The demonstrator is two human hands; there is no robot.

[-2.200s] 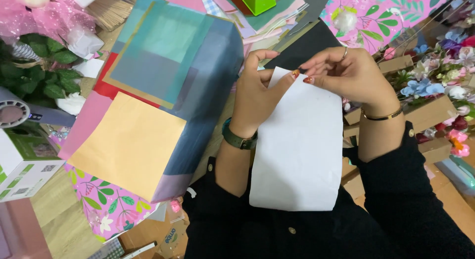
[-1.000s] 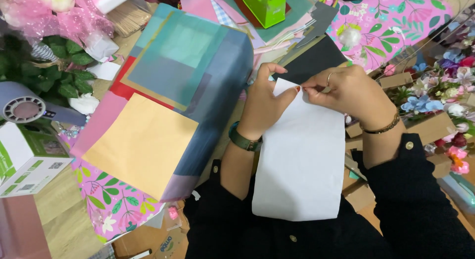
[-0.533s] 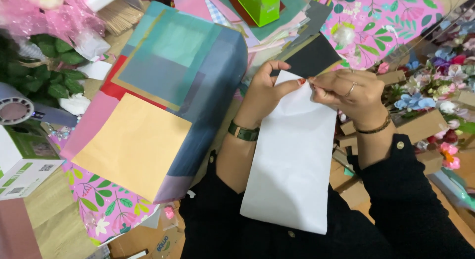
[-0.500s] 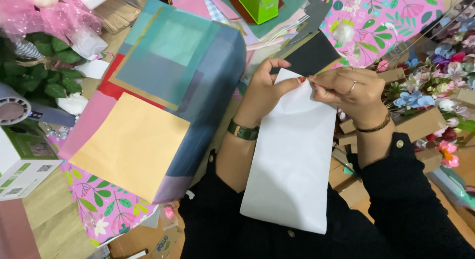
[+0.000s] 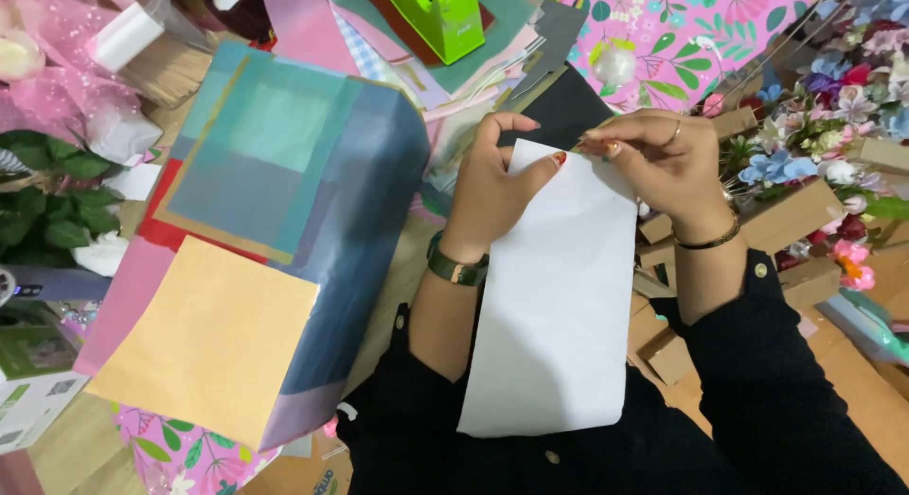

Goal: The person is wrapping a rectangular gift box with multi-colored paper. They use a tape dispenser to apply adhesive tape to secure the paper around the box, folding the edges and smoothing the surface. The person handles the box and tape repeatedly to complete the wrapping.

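Observation:
A long white sheet of paper [image 5: 554,306] hangs from the table edge down over my lap. My left hand [image 5: 492,187] pinches its top left corner, thumb on the sheet. My right hand [image 5: 658,159] grips the top right edge with its fingertips close to the left thumb. A black sheet [image 5: 568,107] lies under the white sheet's top end. I wear a dark watch on the left wrist and a thin bangle on the right.
A stack of coloured papers [image 5: 265,239], blue, teal, orange and pink, lies at the left. A green tape dispenser [image 5: 440,17] stands at the back. Floral pink paper [image 5: 682,36] and artificial flowers [image 5: 833,126] sit at the right, with brown cardboard boxes [image 5: 791,211] beside them.
Both hands have kept hold of the white sheet's top edge. The view has shifted slightly and my right fingers have slid a little along the edge.

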